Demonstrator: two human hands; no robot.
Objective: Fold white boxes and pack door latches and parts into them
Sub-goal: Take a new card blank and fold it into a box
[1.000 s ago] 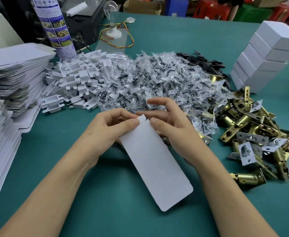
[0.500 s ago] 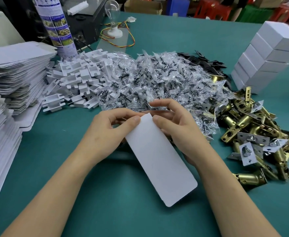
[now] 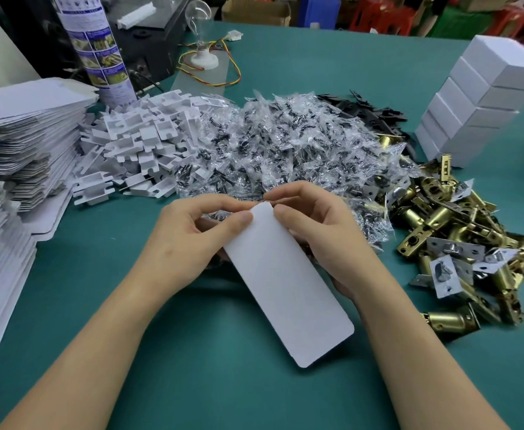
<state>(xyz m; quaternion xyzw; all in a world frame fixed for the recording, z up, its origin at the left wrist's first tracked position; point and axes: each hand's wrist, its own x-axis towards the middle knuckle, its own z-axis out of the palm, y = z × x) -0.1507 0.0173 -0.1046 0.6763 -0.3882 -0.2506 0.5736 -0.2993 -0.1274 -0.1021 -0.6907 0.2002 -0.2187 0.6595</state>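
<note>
Card (image 3: 285,283) lifted slightly, smooth white cardboard, rounded corners

flat box blanks (image 3: 21,144) left | screw bags (image 3: 285,150) centre | latches (image 3: 446,231) right | folded boxes (image 3: 484,97) behind latches

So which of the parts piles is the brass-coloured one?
The latch pile, just right of the right hand holding the box blank. The others are clear bags, white plastic pieces and black plates.
</note>
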